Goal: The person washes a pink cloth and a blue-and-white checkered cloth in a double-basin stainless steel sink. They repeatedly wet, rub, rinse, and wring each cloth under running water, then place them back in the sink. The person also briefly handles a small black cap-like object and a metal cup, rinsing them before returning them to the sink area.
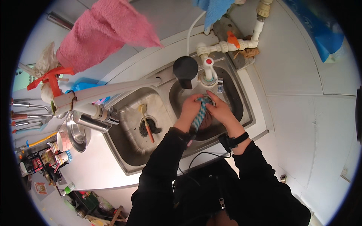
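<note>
Over the right basin (234, 99) of a steel double sink, my left hand (192, 108) and my right hand (220, 110) hold a cloth with a teal and white zigzag pattern (199, 114) between them. A round metal rim shows behind my fingers; what it belongs to is partly hidden. Below the cloth lies something brownish, perhaps another cloth (206, 121). Just beyond my hands stand a white tap with a red dot (208, 62) and a black-topped object (185, 68). A brush with a wooden handle (148, 131) lies in the left basin (124, 147).
A white pipe (113, 91) slants over the left basin. A pink towel (104, 31) and a blue cloth (215, 11) hang at the back. An orange-handled valve (233, 40) sits behind the tap. Steel bowls (77, 132) and hanging utensils (31, 115) are at the left.
</note>
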A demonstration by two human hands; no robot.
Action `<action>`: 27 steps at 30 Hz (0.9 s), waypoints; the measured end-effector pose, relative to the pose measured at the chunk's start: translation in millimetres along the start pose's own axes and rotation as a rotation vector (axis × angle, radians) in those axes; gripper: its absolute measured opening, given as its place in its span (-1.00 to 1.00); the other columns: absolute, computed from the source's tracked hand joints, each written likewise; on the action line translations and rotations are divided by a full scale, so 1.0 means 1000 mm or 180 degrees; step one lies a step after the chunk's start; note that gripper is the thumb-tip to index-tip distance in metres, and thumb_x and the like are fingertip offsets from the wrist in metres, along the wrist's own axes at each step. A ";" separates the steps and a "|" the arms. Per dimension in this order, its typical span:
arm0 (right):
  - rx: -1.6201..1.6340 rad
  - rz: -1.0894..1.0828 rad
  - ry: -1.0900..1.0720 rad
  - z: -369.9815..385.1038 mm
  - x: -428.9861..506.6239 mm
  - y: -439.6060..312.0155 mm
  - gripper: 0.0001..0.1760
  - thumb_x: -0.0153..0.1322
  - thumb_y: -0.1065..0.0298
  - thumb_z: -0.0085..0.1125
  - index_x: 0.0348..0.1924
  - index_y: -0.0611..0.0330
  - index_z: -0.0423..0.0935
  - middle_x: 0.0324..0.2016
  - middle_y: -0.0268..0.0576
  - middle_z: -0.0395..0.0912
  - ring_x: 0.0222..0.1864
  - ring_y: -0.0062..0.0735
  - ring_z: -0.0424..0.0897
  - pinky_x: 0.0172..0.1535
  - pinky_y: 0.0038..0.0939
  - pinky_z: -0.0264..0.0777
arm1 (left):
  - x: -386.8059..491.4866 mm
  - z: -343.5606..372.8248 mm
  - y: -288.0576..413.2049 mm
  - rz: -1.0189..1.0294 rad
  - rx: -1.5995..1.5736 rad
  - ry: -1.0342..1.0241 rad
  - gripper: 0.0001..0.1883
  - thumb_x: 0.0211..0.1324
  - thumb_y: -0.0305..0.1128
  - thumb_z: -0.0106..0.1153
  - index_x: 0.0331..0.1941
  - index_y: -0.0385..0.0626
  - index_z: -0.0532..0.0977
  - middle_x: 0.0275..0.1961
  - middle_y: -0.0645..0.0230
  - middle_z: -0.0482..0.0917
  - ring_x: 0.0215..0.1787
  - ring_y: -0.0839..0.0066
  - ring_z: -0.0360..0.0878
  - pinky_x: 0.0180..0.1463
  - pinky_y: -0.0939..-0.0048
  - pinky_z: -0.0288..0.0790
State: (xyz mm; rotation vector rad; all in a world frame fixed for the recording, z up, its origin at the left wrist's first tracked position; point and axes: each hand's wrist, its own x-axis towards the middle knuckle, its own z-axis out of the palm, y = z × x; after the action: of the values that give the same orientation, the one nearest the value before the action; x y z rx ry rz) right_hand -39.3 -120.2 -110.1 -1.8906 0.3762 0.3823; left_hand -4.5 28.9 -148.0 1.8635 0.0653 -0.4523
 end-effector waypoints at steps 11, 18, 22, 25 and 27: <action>-0.0315 -0.1258 0.0880 -0.007 0.066 0.000 -0.68 0.25 0.40 0.27 -0.12 0.20 0.59 -0.26 0.19 0.61 -0.14 0.22 0.59 -0.10 -0.03 0.48 | 0.034 0.011 0.027 -0.2318 -0.4048 -0.0782 -0.59 0.38 -0.10 -0.08 0.08 -0.13 0.49 0.04 0.25 0.61 0.15 0.27 0.53 0.21 0.14 0.41; -0.1153 -0.1327 0.0244 -0.018 0.034 0.003 -0.55 0.16 0.42 0.33 -0.05 0.14 0.58 -0.06 0.12 0.56 -0.03 0.13 0.56 0.00 -0.16 0.49 | 0.053 0.044 0.013 -0.1995 -0.4900 -0.0400 -0.67 0.40 -0.14 -0.09 -0.01 -0.11 0.52 -0.06 0.22 0.64 -0.02 0.28 0.62 0.09 0.15 0.51; -0.1943 -0.0972 0.1267 -0.019 0.047 0.007 -0.39 0.15 0.38 0.34 0.09 0.18 0.48 0.09 0.18 0.47 0.08 0.18 0.50 0.08 -0.17 0.47 | 0.052 0.057 0.004 -0.1874 -0.4521 -0.0442 -0.73 0.35 -0.24 0.04 0.01 -0.09 0.53 -0.05 0.27 0.64 -0.02 0.33 0.61 0.06 0.18 0.53; -0.0894 -0.0576 0.0692 -0.021 0.049 0.014 -0.27 0.15 0.32 0.38 0.18 0.18 0.39 0.10 0.24 0.45 0.16 0.23 0.43 0.19 -0.09 0.38 | 0.059 0.054 -0.004 -0.1673 -0.3987 -0.0337 -0.75 0.25 -0.38 0.16 -0.01 -0.10 0.54 -0.09 0.32 0.61 -0.14 0.41 0.59 -0.12 0.30 0.51; -0.0432 -0.0402 0.0113 -0.029 0.042 0.022 -0.40 0.23 0.23 0.37 0.12 0.18 0.48 0.17 0.27 0.41 0.25 0.20 0.38 0.23 -0.09 0.33 | 0.066 0.047 -0.009 -0.1696 -0.3369 0.0176 -0.74 0.23 -0.33 0.20 -0.03 -0.10 0.55 -0.14 0.34 0.61 -0.23 0.45 0.57 -0.22 0.35 0.47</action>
State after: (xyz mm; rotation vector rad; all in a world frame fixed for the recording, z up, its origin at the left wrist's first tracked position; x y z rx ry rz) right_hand -9.0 -157.9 -136.5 -2.0441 0.2583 0.2961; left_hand 40.8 -23.0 -191.0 0.7894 0.7102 -0.5734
